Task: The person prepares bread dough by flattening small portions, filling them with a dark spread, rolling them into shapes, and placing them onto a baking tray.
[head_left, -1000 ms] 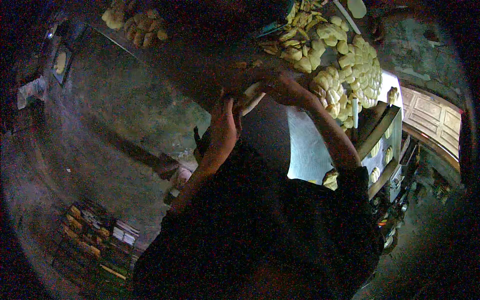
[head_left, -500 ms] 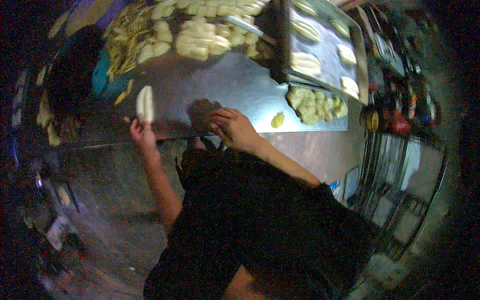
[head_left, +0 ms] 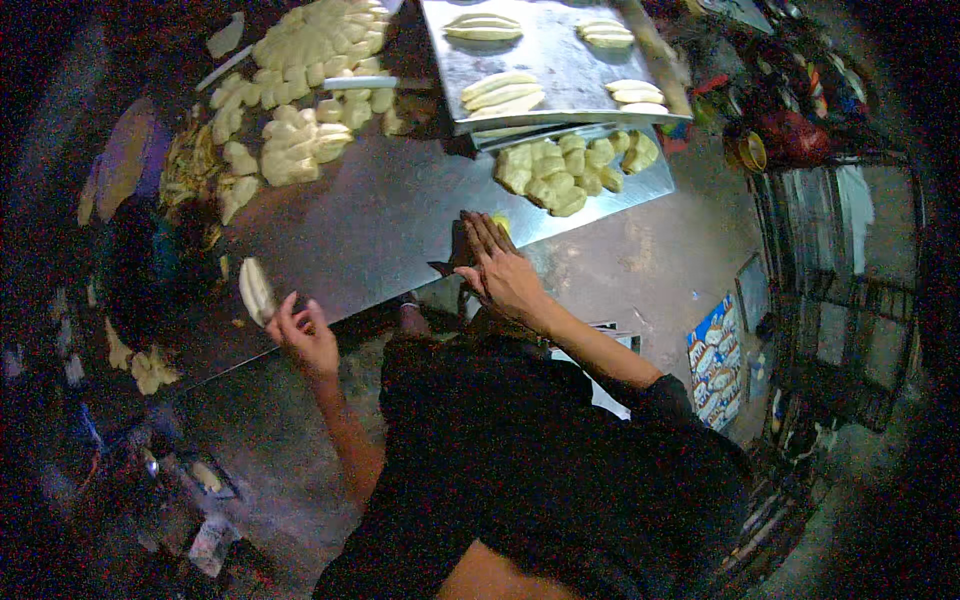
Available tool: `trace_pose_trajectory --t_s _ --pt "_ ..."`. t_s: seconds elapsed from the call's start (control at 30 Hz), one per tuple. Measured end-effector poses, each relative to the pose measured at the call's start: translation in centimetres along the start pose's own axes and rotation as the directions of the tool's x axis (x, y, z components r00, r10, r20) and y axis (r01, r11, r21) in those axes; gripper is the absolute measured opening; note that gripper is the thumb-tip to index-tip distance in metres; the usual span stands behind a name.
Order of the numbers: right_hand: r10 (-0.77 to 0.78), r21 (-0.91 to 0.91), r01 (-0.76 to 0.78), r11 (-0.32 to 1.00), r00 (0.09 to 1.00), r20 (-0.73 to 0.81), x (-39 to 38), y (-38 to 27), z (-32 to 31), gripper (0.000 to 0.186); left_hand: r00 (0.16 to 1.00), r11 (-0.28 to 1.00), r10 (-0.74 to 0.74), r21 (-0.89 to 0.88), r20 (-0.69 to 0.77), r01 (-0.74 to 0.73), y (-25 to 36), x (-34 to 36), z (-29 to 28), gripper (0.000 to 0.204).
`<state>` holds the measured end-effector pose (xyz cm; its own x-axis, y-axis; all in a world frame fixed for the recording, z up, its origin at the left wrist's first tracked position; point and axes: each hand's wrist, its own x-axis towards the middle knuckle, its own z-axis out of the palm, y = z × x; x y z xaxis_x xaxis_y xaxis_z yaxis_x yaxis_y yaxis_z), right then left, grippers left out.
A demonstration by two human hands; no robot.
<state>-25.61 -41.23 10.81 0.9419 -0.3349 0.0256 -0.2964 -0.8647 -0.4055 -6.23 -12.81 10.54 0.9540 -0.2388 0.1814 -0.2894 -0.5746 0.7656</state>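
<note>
At the table's front edge on the left, a pale, ridged long piece of dough (head_left: pixel 256 292) lies on the metal tabletop (head_left: pixel 370 205). My left hand (head_left: pixel 306 338) is just to its right, fingers loosely bent and apart, holding nothing; whether a fingertip touches the dough I cannot tell. Farther right, my right hand (head_left: pixel 503 275) reaches over the edge with its fingers stretched flat toward the tabletop. A small yellow lump (head_left: pixel 501 222) shows at its fingertips, partly hidden by them. Beyond it sits a cluster of pale dough lumps (head_left: pixel 570 170).
A metal tray (head_left: pixel 555 70) with several ridged dough pieces stands at the back right. More dough (head_left: pixel 315 50) covers the back left, near a white-handled tool (head_left: pixel 360 83). A dark rack (head_left: pixel 840 290) stands at the right; a colourful printed sheet (head_left: pixel 715 365) is below.
My left hand has come off the long dough piece, which now lies beside it. My right hand has flattened out and moved to the yellow lump. The whole view has swung round to the right.
</note>
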Motion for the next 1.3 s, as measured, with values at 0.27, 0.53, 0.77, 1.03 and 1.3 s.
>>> trace_pose_trajectory --t_s 0.27,0.53,0.77,1.03,1.3 --pt "-0.225 0.017 0.224 0.974 0.971 0.078 11.0 -9.7 4.9 0.072 0.994 0.999 -0.025 -0.025 0.105 0.028 0.6 4.8 1.1 0.023" --pt "-0.155 -0.085 0.154 0.984 0.988 -0.014 18.7 -10.0 6.3 0.071 0.907 0.976 0.19 -0.17 0.377 -0.134 2.1 11.6 4.8 0.037" --pt "0.231 0.415 -0.358 0.836 0.917 0.325 10.0 -5.0 -2.7 0.043 0.535 0.832 0.471 -0.152 0.701 -0.533 4.7 10.9 9.4 0.057" --pt "0.685 -0.148 -0.761 0.632 0.638 -0.352 4.6 17.4 -11.9 0.028 0.541 0.705 0.652 -0.163 0.531 -0.69 7.1 11.9 15.9 0.052" --pt "0.57 0.383 -0.424 0.821 0.576 -0.585 2.7 26.6 -6.4 0.019 0.782 0.857 0.512 -0.158 0.356 -0.49 8.1 8.1 12.9 0.036"
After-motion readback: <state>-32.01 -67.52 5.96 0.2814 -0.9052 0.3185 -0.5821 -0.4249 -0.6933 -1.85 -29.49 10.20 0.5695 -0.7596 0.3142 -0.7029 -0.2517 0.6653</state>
